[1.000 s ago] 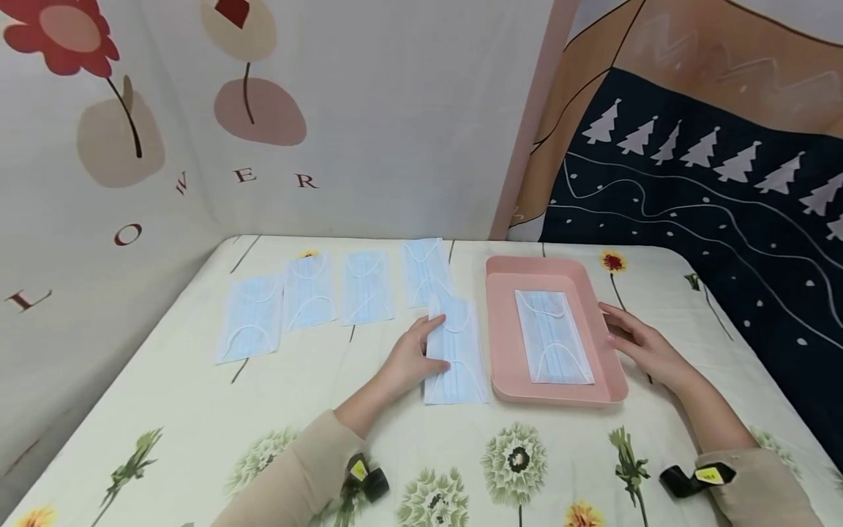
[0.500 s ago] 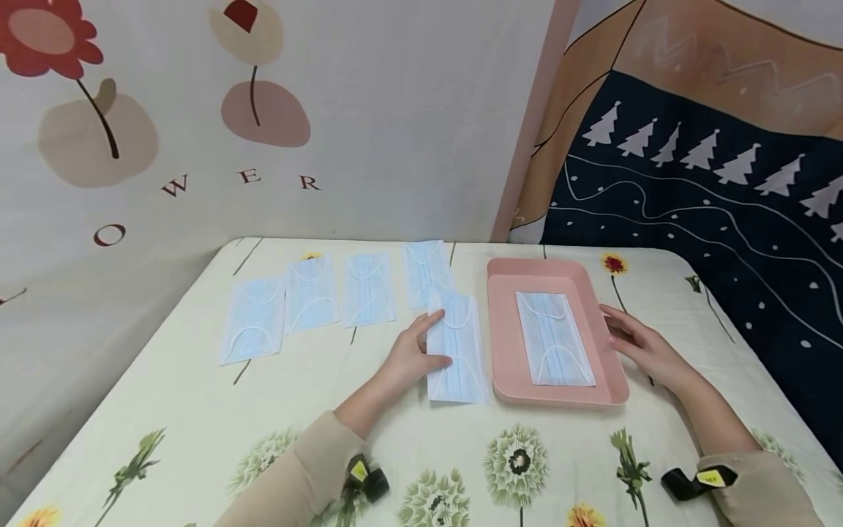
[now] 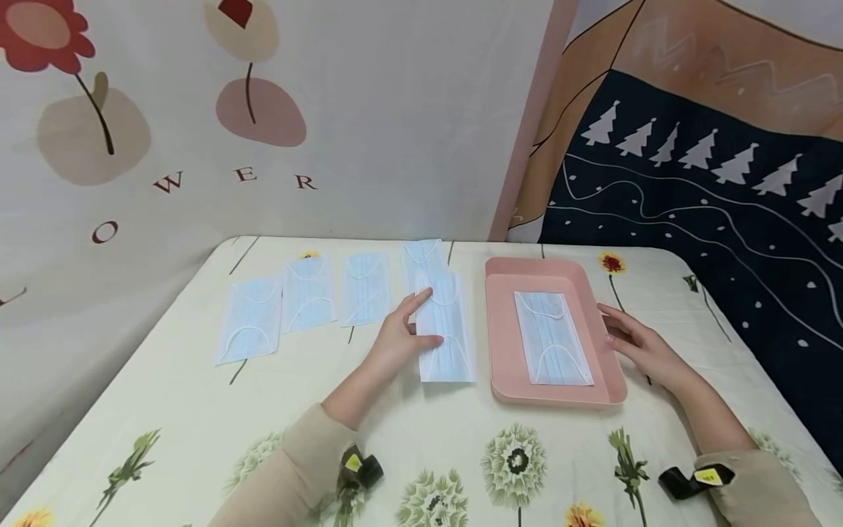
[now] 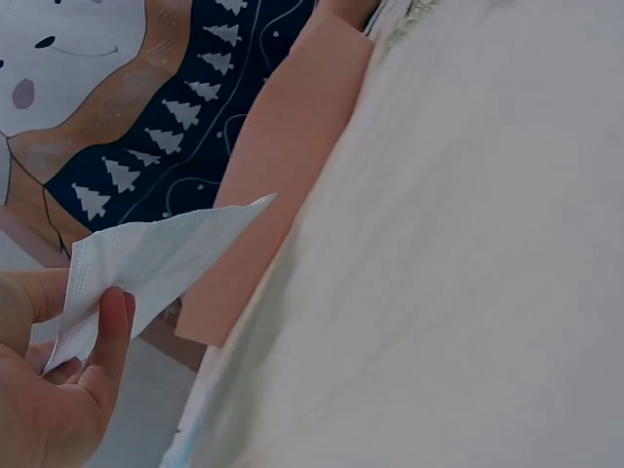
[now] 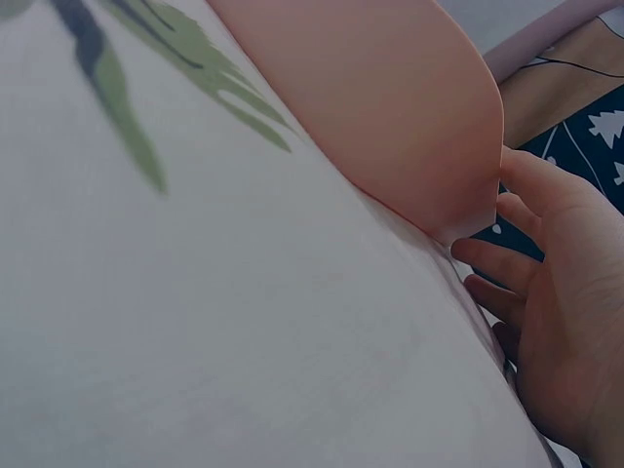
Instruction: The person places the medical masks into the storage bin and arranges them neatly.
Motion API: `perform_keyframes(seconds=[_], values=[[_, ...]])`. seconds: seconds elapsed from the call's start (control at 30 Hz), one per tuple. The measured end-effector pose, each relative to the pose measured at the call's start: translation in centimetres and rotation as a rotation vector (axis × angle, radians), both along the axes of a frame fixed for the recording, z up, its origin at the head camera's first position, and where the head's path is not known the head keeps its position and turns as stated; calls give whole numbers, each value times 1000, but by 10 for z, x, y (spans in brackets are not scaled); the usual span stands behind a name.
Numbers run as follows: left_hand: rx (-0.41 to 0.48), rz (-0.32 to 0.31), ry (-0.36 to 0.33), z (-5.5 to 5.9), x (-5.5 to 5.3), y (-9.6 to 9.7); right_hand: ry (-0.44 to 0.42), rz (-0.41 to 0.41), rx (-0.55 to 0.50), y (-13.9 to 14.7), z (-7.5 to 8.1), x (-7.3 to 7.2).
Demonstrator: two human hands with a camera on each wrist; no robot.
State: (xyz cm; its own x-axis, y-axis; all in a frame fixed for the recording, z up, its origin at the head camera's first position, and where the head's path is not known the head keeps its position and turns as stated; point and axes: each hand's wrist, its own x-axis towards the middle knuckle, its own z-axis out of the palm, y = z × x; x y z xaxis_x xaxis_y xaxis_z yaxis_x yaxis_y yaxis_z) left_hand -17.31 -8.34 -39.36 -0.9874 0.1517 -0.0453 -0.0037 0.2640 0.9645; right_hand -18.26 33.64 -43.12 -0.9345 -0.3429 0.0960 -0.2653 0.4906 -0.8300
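Observation:
In the head view my left hand [image 3: 392, 340] pinches the left edge of a pale blue face mask [image 3: 446, 329] between thumb and fingers. That mask is raised off the cloth, as the left wrist view shows with the mask [image 4: 161, 253] apart from the table. Just right of it lies a pink tray [image 3: 503, 344] with another face mask [image 3: 553, 344] flat inside. My right hand [image 3: 644, 350] rests its fingertips on the tray's right side. Viewed from the right wrist, the right hand's fingers [image 5: 497, 261] are relaxed beside the tray wall [image 5: 390, 97].
Three face masks lie in a row at left: one at the far left [image 3: 249, 322], another beside it [image 3: 309, 293] and a third [image 3: 366, 289]. One more mask [image 3: 421, 258] lies behind the held one, partly hidden. A floral cloth [image 3: 388, 454] covers the table.
My left hand has moved the held mask up and slightly left, away from the tray, and it now covers more of the mask behind. The right hand and the tray have stayed put.

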Motion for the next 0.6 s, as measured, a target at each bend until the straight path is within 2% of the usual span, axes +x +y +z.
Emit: perform_keyframes(seconds=[0.13, 0.4, 0.6], values=[[60, 1, -2, 9, 0, -1, -1, -5, 10, 0, 1, 0], [83, -7, 7, 19, -3, 7, 5, -9, 14, 0, 1, 1], [225, -45, 18, 32, -7, 24, 5, -1, 8, 0, 0, 0]])
